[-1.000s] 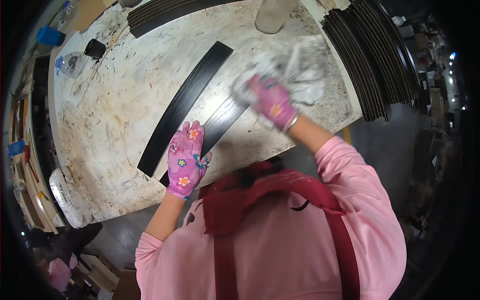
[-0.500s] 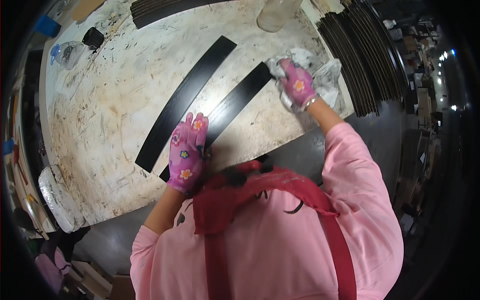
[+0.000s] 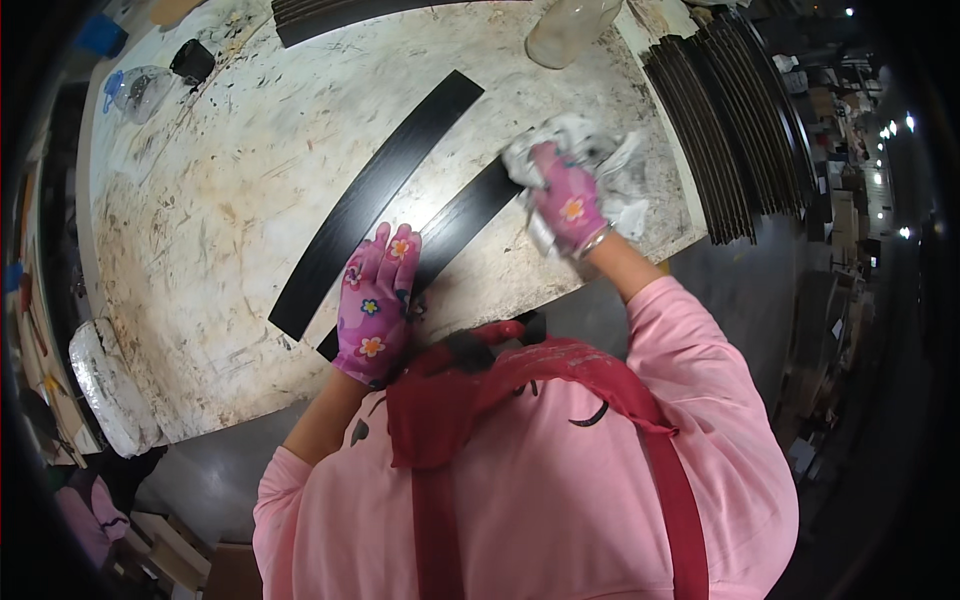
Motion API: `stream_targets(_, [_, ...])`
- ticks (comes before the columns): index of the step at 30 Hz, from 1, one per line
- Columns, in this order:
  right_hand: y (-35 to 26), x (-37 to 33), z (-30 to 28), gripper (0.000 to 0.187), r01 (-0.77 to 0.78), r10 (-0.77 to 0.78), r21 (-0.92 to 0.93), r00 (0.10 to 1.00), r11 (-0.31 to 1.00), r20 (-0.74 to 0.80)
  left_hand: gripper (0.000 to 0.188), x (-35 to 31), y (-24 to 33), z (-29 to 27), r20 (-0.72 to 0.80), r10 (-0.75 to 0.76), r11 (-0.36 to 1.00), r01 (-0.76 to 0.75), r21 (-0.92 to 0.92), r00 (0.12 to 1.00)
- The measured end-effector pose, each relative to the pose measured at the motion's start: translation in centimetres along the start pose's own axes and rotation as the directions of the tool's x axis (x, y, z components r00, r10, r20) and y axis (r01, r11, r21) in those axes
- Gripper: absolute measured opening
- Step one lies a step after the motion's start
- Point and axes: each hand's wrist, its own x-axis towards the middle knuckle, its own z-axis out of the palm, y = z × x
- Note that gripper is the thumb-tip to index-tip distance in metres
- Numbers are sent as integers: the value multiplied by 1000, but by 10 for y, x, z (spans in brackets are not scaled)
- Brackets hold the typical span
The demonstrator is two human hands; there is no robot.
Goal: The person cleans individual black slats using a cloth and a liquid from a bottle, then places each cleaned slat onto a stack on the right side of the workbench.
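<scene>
Two dark strips of board lie slantwise on a stained white worktable (image 3: pixel 200 250). My left hand (image 3: pixel 375 305), in a pink flowered glove, rests with outstretched fingers over the near part of the right-hand black strip (image 3: pixel 462 222). In a matching glove, my right hand (image 3: pixel 568 200) is closed on a crumpled white rag (image 3: pixel 590 135) and presses it at the far end of that strip, covering its tip. The other black strip (image 3: pixel 380 195) lies just to the left, with neither hand holding it.
Stacked dark strips (image 3: pixel 725 125) stand along the table's right side, and more dark strips (image 3: pixel 380 15) lie at the far edge. A cloudy jar (image 3: pixel 565 35), a clear plastic bottle (image 3: pixel 140 92) and a black cup (image 3: pixel 193 62) are at the back. A wrapped white bundle (image 3: pixel 115 390) sits at the near left corner.
My right hand has slid the rag left and nearer to me, onto the far end of the strip. My left hand stays in place. The view has shifted slightly.
</scene>
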Motion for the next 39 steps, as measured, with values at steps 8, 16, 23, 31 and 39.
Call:
stream_targets(8, [14,18,-29,38,-88,88,103,996,991,2,67,-3,0,4,13,-22,998,23,-53,1000])
stream_targets(16, [101,55,-21,39,-189,182,-16,963,982,-200,63,2,8,-15,-144,-70,990,51,-134,987])
stream_targets(23, [-35,3,-62,43,106,-97,156,993,982,-64,65,-86,-3,-41,-78,-392,919,394,2,917])
stream_targets(31, [-49,25,27,42,240,-236,106,970,965,-55,60,-89,-1,-33,-26,-475,874,475,109,880])
stream_targets(39, [102,44,-30,40,-296,436,662,898,688,-51,50,-93,-3,-3,-303,-286,953,302,5,909])
